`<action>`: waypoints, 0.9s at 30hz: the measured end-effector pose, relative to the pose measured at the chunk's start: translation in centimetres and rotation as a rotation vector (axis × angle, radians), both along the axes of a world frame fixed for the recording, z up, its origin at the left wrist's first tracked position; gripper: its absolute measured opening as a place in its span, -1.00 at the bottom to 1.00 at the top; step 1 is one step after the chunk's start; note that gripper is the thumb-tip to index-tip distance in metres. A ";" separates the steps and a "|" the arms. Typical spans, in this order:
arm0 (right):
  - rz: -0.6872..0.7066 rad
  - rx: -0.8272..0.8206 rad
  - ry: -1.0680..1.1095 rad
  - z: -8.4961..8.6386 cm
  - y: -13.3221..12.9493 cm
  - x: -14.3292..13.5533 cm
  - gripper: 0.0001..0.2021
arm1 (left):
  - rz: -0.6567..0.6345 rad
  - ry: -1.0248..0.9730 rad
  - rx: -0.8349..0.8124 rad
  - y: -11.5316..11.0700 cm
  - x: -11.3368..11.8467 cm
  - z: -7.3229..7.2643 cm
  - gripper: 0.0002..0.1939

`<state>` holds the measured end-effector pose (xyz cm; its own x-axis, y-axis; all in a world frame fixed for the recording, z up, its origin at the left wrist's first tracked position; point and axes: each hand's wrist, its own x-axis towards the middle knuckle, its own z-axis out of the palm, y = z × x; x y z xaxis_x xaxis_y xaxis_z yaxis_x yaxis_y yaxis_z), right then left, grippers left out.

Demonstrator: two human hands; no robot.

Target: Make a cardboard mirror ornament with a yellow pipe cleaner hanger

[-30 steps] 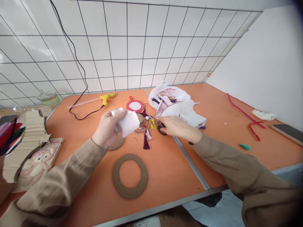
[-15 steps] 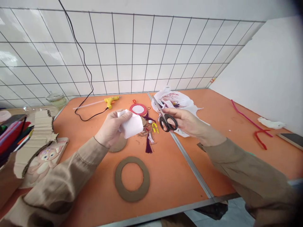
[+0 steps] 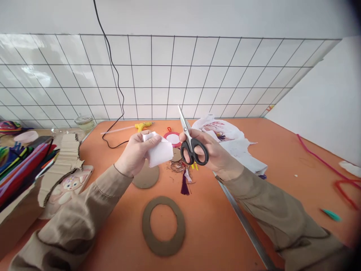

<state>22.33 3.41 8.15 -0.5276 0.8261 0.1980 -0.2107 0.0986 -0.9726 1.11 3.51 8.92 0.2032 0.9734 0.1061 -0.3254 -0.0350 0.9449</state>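
Observation:
Between thumb and fingers, my left hand (image 3: 135, 152) pinches a folded white sheet (image 3: 160, 152). My right hand (image 3: 216, 150) holds black-handled scissors (image 3: 189, 141) by the handles, with the blades pointing up and close together, just right of the sheet and not touching it. Below them on the orange table lies a brown cardboard ring (image 3: 146, 226). A cardboard disc (image 3: 146, 177) sits partly behind my left hand. Farther back is a red-rimmed round piece (image 3: 172, 139) with a white centre. A dark purple tassel (image 3: 185, 184) lies beside some tangled threads (image 3: 179, 166).
A yellow glue gun (image 3: 143, 126) with a black cord lies at the back. White plastic bags (image 3: 234, 139) are behind my right hand. Torn cardboard (image 3: 67, 154) and coloured pipe cleaners (image 3: 25, 165) are at left. A red pipe cleaner (image 3: 318, 156) lies at right.
The camera view has shifted, so the table items appear lower and mostly farther right. The scissors have turned more upright and come closer to the white sheet. Both hands keep their holds.

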 end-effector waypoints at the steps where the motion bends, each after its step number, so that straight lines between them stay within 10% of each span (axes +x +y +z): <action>1: 0.012 0.009 0.016 -0.2 0.0 -0.1 -0.43 | 0.005 0.009 -0.005 0.1 -0.1 0.0 -0.65; 17: 0.085 0.070 0.043 -2.0 -0.3 0.6 -0.43 | 0.168 -0.106 -0.120 0.6 -0.4 0.0 -0.63; 27: 0.385 0.022 -0.079 -1.9 0.0 0.7 -0.42 | 0.147 -0.086 -0.035 1.4 -0.8 -0.6 -0.65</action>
